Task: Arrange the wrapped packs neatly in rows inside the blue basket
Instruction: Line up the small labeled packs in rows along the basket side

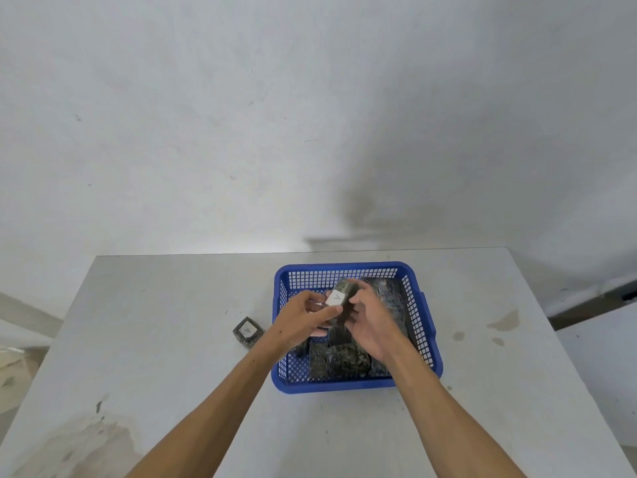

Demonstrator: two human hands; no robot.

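Just above the blue basket (348,384), both the left hand (303,317) and right hand (370,322) grip one labelled pack (339,298); another pack (249,332) lies left of the basket on the table (172,339).

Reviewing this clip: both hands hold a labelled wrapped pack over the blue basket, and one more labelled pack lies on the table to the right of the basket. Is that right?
Not quite. The head view shows the loose pack lying on the table to the left of the blue basket, not the right. The rest stands: the left hand and right hand hold a labelled pack over the basket.
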